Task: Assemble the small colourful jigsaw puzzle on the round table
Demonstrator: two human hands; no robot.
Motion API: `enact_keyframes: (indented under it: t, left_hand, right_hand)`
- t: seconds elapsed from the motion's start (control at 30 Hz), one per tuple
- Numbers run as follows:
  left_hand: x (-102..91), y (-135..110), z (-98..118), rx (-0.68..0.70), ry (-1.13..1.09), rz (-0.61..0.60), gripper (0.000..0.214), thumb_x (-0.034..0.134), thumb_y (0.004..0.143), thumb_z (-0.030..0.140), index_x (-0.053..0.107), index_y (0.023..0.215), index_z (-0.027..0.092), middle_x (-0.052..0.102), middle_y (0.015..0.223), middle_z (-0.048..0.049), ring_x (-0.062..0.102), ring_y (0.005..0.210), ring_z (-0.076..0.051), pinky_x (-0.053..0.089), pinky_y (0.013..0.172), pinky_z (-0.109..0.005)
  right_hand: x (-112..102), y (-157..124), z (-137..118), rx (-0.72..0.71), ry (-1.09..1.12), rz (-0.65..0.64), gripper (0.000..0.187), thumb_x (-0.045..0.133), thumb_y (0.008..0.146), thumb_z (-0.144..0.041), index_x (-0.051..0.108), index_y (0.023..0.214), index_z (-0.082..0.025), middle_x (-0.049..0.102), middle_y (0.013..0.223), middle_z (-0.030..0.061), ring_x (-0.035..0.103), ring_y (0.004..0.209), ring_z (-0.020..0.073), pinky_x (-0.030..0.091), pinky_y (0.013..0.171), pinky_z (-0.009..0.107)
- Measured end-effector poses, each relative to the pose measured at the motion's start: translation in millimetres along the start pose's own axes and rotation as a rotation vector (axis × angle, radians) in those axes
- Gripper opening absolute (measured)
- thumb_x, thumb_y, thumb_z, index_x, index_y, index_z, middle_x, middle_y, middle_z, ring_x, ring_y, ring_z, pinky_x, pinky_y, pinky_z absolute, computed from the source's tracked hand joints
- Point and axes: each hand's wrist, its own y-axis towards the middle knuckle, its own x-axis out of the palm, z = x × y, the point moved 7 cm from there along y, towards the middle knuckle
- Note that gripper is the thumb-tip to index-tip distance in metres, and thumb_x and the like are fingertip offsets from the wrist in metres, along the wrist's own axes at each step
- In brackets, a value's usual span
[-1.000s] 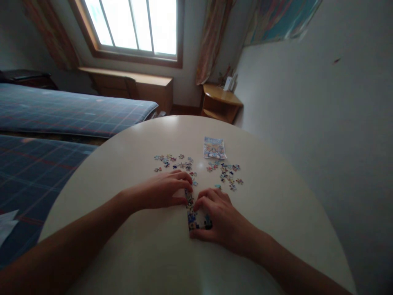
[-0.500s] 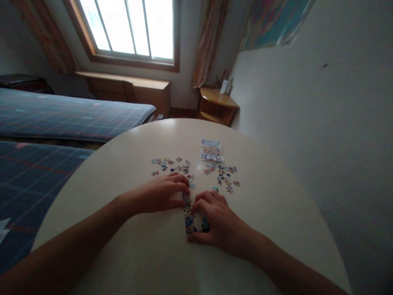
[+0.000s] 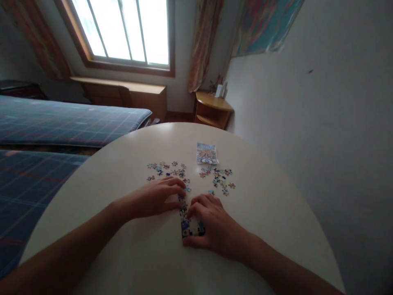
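Note:
A partly joined jigsaw puzzle (image 3: 184, 223) lies flat before me, a narrow strip with a short row turning right at its near end. At the strip's far end, my left hand (image 3: 161, 196) has its thumb and curled fingers on the pieces. My right hand (image 3: 211, 219) arches over the right side, thumb along the near edge and fingertips at the strip's inner side. Its palm hides part of the near row. Loose jigsaw pieces (image 3: 175, 172) lie scattered beyond my left hand, and another group of pieces (image 3: 219, 178) lies beyond my right.
A small printed packet (image 3: 206, 154) lies on the round white table (image 3: 147, 254) behind the pieces. Plaid mattresses (image 3: 76, 123) stand to the left. A wooden corner shelf (image 3: 213, 104) is past the table's far edge, and a white wall (image 3: 322, 123) runs along the right.
The whole view has shifted slightly, with everything appearing a little lower and further left. Both hands keep their places on the puzzle, with hardly any finger movement.

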Motion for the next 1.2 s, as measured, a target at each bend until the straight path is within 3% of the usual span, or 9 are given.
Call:
enact_keyframes:
  t: [0.47, 1.2]
  left_hand:
    - [-1.5, 2.2, 2.3, -0.014, 0.024, 0.061, 0.017, 0.069, 0.088, 0.029, 0.066, 0.104, 0.026, 0.063, 0.122, -0.0035, 0.059, 0.114, -0.023, 0.046, 0.099, -0.037]
    - [-0.5, 2.6, 3.1, -0.015, 0.030, 0.029, 0.020, 0.070, 0.088, 0.030, 0.064, 0.107, 0.025, 0.061, 0.126, -0.0041, 0.056, 0.118, -0.024, 0.043, 0.104, -0.039]
  right_hand:
    - [-1.1, 1.0, -1.0, 0.019, -0.001, -0.013, 0.050, 0.089, 0.063, -0.043, 0.064, 0.100, -0.020, 0.062, 0.117, 0.0067, 0.050, 0.115, 0.0272, 0.033, 0.105, 0.044]
    - [-6.0, 1.2, -3.7, -0.043, -0.045, 0.044, 0.040, 0.084, 0.072, -0.042, 0.065, 0.103, -0.024, 0.062, 0.117, 0.0065, 0.052, 0.115, 0.0266, 0.034, 0.104, 0.045]
